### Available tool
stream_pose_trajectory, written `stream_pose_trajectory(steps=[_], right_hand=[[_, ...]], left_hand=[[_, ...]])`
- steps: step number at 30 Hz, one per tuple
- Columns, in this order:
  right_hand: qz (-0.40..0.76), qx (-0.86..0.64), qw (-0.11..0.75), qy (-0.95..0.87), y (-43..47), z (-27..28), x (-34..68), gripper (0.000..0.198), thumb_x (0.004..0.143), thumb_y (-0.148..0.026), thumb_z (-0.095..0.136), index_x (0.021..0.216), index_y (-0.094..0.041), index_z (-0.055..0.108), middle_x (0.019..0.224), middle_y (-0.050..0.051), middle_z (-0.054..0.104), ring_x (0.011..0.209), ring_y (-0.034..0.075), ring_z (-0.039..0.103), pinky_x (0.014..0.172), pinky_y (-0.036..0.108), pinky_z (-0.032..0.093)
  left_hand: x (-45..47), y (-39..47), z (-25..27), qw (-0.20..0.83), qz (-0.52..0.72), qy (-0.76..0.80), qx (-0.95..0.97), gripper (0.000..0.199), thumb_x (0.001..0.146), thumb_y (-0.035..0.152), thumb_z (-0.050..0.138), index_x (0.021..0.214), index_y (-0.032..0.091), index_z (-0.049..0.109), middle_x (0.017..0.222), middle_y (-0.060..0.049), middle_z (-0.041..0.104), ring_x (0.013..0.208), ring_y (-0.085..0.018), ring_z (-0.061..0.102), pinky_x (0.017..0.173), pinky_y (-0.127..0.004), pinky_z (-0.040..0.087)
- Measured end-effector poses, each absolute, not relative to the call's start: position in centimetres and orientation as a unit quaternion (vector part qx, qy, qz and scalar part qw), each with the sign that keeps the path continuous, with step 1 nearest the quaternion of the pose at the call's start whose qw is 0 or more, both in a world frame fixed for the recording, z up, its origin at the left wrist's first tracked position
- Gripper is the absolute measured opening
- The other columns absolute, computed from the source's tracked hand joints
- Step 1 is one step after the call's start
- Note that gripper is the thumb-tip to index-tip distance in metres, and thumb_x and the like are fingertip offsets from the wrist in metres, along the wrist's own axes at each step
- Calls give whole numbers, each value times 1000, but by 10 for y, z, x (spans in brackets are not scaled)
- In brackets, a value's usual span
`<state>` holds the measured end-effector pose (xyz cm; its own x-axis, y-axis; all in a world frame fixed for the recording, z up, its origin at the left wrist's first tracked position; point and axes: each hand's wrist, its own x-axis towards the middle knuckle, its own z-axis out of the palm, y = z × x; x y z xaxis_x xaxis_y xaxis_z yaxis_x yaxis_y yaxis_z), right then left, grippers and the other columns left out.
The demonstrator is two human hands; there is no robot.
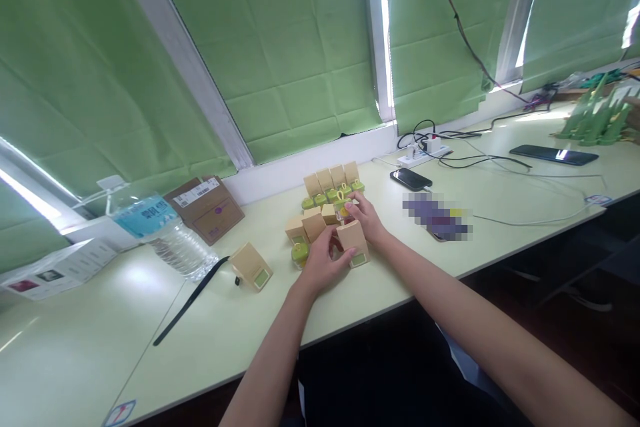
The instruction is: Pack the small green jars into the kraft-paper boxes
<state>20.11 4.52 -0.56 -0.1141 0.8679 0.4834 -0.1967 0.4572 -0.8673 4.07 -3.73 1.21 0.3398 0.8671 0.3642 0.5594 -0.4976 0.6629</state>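
Observation:
My left hand (324, 259) is closed on a small tan cardboard box (352, 238) with a pale green label window near its bottom edge. Just beyond it, my right hand (367, 215) pinches a little green-lidded container (343, 205) with a yellow loop on top. Close to my left hand sits another green-lidded container (300, 253), beside several tan boxes (313, 223). Farther back, several tan boxes with open flaps (325, 180) stand in a row, with green lids (320, 199) in front of them. A separate tan box (251, 267) stands to the left.
On the left are a large water bottle (165, 230), a brown carton (207, 210), white boxes (65, 271) and a black strap (193, 300). Phones (411, 179), a power strip (424, 155) and cables lie right. Green spiky pieces (595, 120) and part of another person's hand (633, 112) appear far right.

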Motion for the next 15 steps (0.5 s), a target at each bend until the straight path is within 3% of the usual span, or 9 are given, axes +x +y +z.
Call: stream_pose_trajectory(steps=[7,15], right_hand=[[484,-253,618,-565,39,0,199,40,81,-60,62,93,-24,48,70,-2,65,56,17,62,51,26,46],[571,-205,620,-498,34,11,198,38,80,-59,60,89,-24,51,69,-2,61,54,16,61,47,27,48]], left_hand=[[38,-35,9,204,369,461,781,45,84,44,67,118,19,52,94,-5,65,78,-18,59,68,-30,47],[39,-33,9,199,401,441,778,43,84,38,69,118,20,50,112,-9,66,100,-23,66,88,-40,55]])
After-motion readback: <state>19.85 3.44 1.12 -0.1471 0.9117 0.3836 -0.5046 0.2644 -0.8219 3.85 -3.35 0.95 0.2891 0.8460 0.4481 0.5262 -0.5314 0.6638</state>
